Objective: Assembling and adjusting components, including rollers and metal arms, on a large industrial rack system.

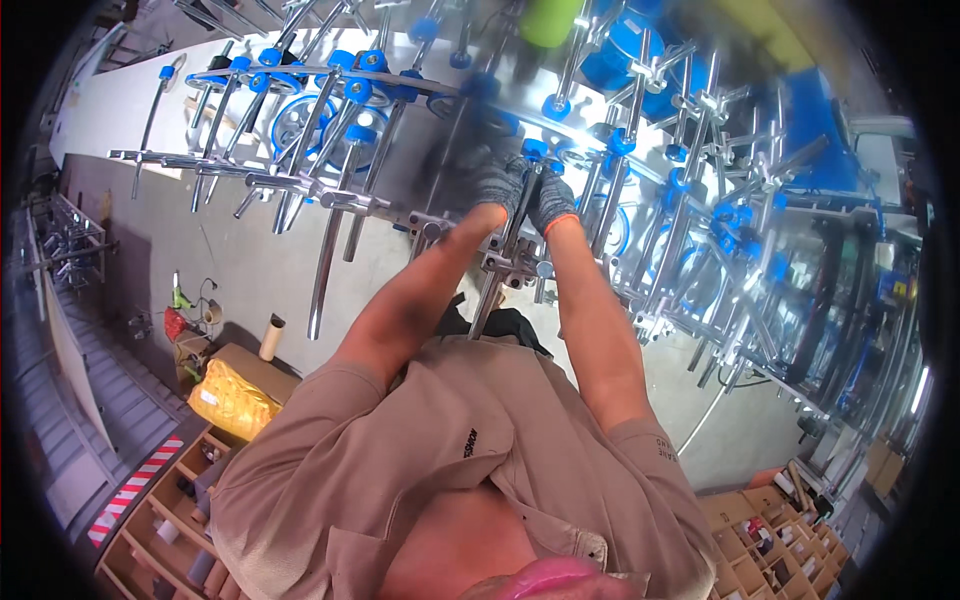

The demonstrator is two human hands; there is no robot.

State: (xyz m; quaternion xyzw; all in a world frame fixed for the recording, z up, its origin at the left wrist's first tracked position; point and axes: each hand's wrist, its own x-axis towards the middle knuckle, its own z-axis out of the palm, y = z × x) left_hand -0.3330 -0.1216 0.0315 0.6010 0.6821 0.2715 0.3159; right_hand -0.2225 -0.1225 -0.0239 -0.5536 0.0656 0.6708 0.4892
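Note:
Both my hands wear grey knit gloves with orange cuffs and reach forward into a rack of chromed metal rods. My left hand (pixel 497 184) lies just left of an upright metal rod (pixel 517 232) topped by a blue collar (pixel 535 150). Close on the rod's right side is my right hand (pixel 552 202). Both hands look closed, with fingers curled toward the collar. Haze and blur over the fingertips hide what they hold. Below my wrists, metal clamp blocks (pixel 505 264) join the rod to a crossbar.
Blue wheels (pixel 300 125) and many rods fill the rack on both sides, several rod ends (pixel 318 310) pointing toward me. A yellow wrapped package (pixel 233 398) lies at lower left. Divided wooden bins stand at lower left (pixel 150 535) and lower right (pixel 775 540).

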